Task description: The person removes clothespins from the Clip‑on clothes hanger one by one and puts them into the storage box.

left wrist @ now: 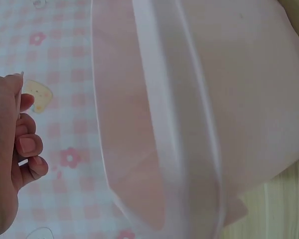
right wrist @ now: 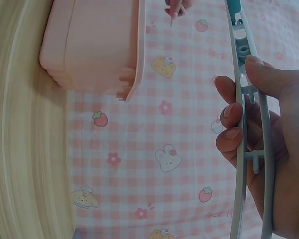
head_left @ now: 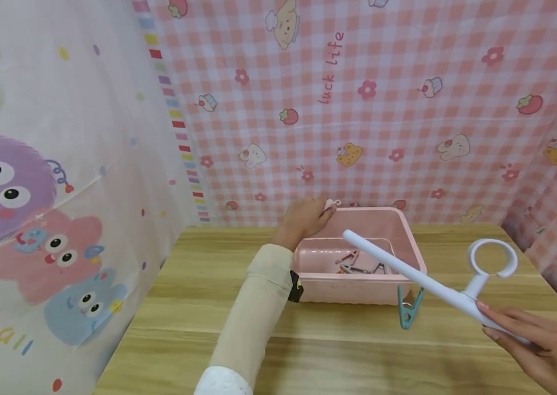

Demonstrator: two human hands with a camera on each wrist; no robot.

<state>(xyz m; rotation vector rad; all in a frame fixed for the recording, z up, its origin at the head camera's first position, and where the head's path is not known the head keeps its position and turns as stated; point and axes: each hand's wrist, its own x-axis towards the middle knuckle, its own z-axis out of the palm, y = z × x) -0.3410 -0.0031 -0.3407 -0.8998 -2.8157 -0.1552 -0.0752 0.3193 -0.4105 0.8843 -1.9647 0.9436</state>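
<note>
My right hand (head_left: 550, 343) grips a white plastic hanger (head_left: 421, 282) with a round, open hook. Its bar slants up to the left, across the bin's front right corner. A teal clothespin (head_left: 409, 308) hangs below the bar, and teal also shows on the hanger in the right wrist view. My left hand (head_left: 306, 219) is above the back left of the pink bin (head_left: 357, 291), with curled fingers pinching a small pale piece (head_left: 331, 203) with a curled end. Its kind is unclear. In the left wrist view, the fingers hide most of that piece.
Several clothespins (head_left: 352, 267) lie inside the bin. The bin stands at the back of a wooden table (head_left: 199, 307). Behind it hangs a pink checked cloth (head_left: 382, 120), and a white cartoon-printed cloth (head_left: 101, 109) hangs on the left.
</note>
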